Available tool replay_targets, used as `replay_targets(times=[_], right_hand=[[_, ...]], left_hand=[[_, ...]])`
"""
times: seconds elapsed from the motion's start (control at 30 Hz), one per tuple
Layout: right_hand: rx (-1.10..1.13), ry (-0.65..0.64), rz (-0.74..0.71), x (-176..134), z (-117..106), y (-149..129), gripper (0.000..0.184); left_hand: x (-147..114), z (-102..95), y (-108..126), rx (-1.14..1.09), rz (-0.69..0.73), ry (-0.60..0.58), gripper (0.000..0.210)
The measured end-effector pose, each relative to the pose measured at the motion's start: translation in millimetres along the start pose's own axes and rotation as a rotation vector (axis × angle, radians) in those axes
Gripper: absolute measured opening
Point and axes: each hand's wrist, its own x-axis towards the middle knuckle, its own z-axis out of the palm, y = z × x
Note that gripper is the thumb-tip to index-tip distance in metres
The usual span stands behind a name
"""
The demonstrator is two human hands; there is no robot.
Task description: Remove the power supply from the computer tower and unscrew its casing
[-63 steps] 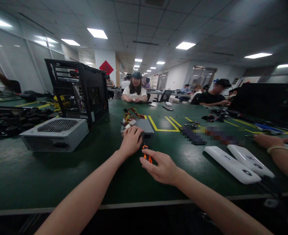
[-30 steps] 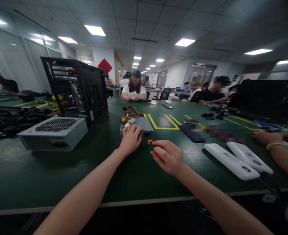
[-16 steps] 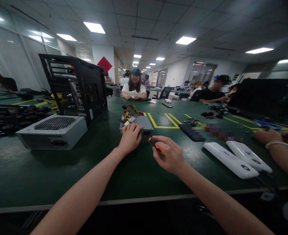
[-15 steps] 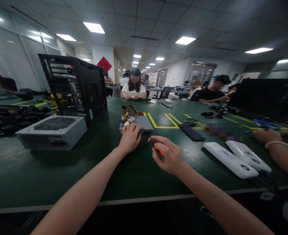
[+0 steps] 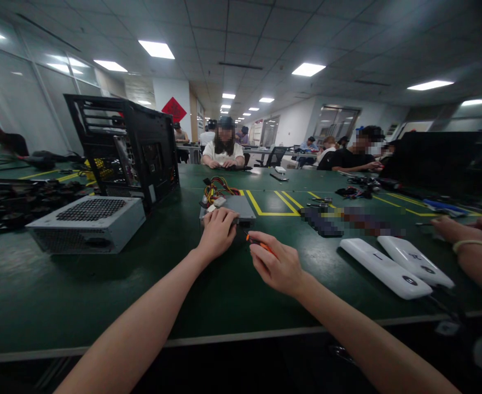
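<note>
At far left on the bench (image 5: 150, 268) sits a silver metal unit (image 5: 88, 223), its top a dark perforated mesh; behind it stands an open-framed black computer case (image 5: 142, 141). In the middle my left grip (image 5: 217, 234) lies over the near edge of a grey metal box (image 5: 243, 207), fingers bent across its top; whether they clamp or only press, I cannot tell. Red, yellow and black cables (image 5: 221, 185) curl loosely behind, with pale plastic connectors by its flat lid. The step in hand looks like screwdriver work on the box's near side; the next move calls for a steady box and a well-aligned shaft. My right grip (image 5: 277, 262) pinches the orange-and-black screwdriver (image 5: 266, 247); its tip is too small to place. Farther right lie two smooth, round-ended white slabs (image 5: 382, 268).
</note>
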Motion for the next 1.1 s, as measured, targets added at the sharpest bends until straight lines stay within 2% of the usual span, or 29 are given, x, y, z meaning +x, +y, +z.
replay_targets(times=[0.17, 0.23, 0.37, 0.53, 0.73, 0.9, 1.1], right_hand=[[-0.016, 0.073, 0.084, 0.7, -2.5, 3.3, 0.036], [-0.004, 0.065, 0.1, 0.4, -2.3, 2.0, 0.038], [-0.039, -0.007, 0.014, -2.0, 1.6, -1.1, 0.035], [-0.001, 0.03, -0.022, -1.5, 2.1, 0.4, 0.037], [-0.005, -0.018, -0.074, 2.3, 0.4, -5.3, 0.033], [0.014, 0.042, 0.045, 0.9, 2.0, -2.5, 0.033], [0.013, -0.04, 0.036, -1.1, 3.3, -4.1, 0.032]], left_hand=[[-0.1, -1.4, 0.9, 0.011, 0.004, -0.001, 0.027], [0.2, -1.2, 1.1, 0.009, -0.001, 0.0, 0.027], [0.7, -1.3, 0.7, 0.01, 0.005, 0.001, 0.026], [0.2, -1.2, -0.3, 0.003, 0.013, 0.006, 0.027], [0.3, 0.3, -0.1, 0.006, -0.009, 0.005, 0.026], [0.5, -0.5, 0.7, 0.007, -0.01, 0.008, 0.027], [0.5, -0.5, 0.7, 0.004, -0.001, 0.01, 0.027]])
